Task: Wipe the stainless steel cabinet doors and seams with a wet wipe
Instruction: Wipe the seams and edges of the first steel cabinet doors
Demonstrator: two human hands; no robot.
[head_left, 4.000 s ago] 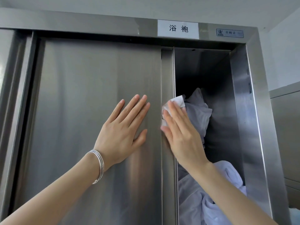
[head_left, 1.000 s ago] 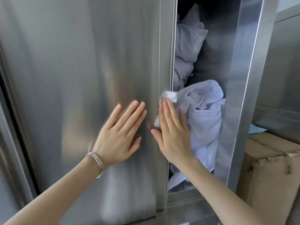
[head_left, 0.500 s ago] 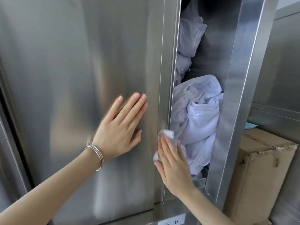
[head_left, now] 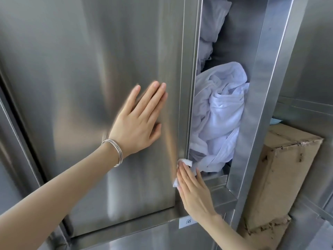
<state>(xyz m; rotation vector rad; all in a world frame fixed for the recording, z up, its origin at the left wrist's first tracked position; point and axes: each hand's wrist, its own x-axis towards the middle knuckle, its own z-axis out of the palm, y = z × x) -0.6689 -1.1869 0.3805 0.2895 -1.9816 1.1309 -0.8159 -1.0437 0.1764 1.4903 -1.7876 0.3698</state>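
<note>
A brushed stainless steel sliding cabinet door (head_left: 86,83) fills the left and centre of the head view. My left hand (head_left: 138,121), with thin silver bangles at the wrist, lies flat on the door with straight fingers. My right hand (head_left: 193,190) presses a white wet wipe (head_left: 185,162) with flat fingers against the door's right vertical edge (head_left: 187,87), near its bottom corner. Most of the wipe is hidden under my fingers.
The cabinet opening to the right holds crumpled white fabric (head_left: 219,109). The steel frame post (head_left: 264,87) stands right of it. A battered cardboard box (head_left: 281,174) sits lower right. A small white label (head_left: 187,221) is on the bottom frame rail.
My right hand has slid the wipe down the door's edge, from mid-height to near the bottom corner. My left hand stays flat on the door. The view has tilted downward.
</note>
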